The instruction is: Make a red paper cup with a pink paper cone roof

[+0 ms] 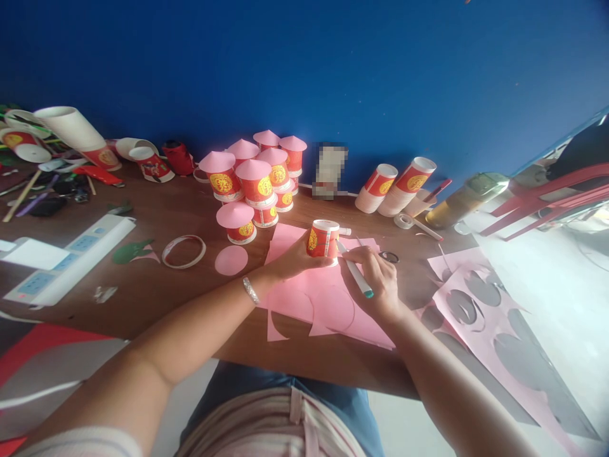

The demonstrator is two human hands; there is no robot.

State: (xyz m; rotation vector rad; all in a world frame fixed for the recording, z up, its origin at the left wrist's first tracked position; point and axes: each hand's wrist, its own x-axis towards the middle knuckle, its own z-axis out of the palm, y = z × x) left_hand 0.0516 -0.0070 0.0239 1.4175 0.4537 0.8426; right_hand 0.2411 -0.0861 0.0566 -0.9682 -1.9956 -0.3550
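My left hand (295, 257) is wrapped round a red paper cup (320, 244) with a gold emblem, holding it over pink paper sheets (290, 297). My right hand (379, 279) grips a white marker (354, 269) with a green end, its tip close to the cup's side; whether it touches I cannot tell. Left of the cup lies a pink paper disc (231, 260). Behind it stand several red cups topped with pink paper cones (254, 170), some stacked on others.
Stacked paper cups (415, 181) and a bottle (469, 198) stand at the back right. Cut pink paper (480, 317) lies at the right edge. To the left are a tape roll (183, 252), a power strip (71, 260) and a cluttered heap of cups and tools.
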